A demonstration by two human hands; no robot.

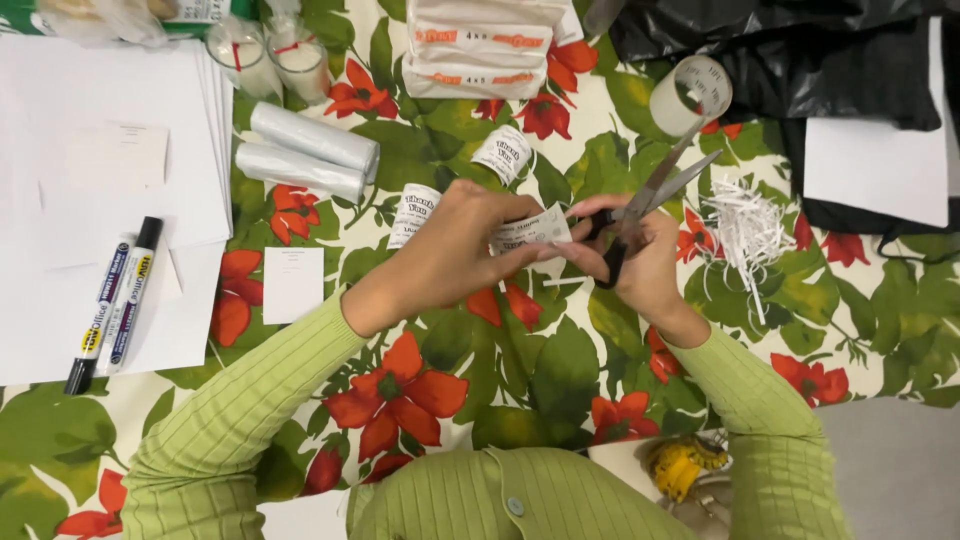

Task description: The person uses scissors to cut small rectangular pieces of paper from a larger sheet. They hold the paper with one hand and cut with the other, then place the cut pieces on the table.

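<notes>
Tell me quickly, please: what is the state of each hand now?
Left hand: closed on a paper label.
Right hand: closed on scissors, blades open.

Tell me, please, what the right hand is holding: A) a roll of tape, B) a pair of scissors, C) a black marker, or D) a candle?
B: the right hand grips black-handled scissors, blades open and pointing up and away, next to the paper label pinched in the left hand.
</notes>
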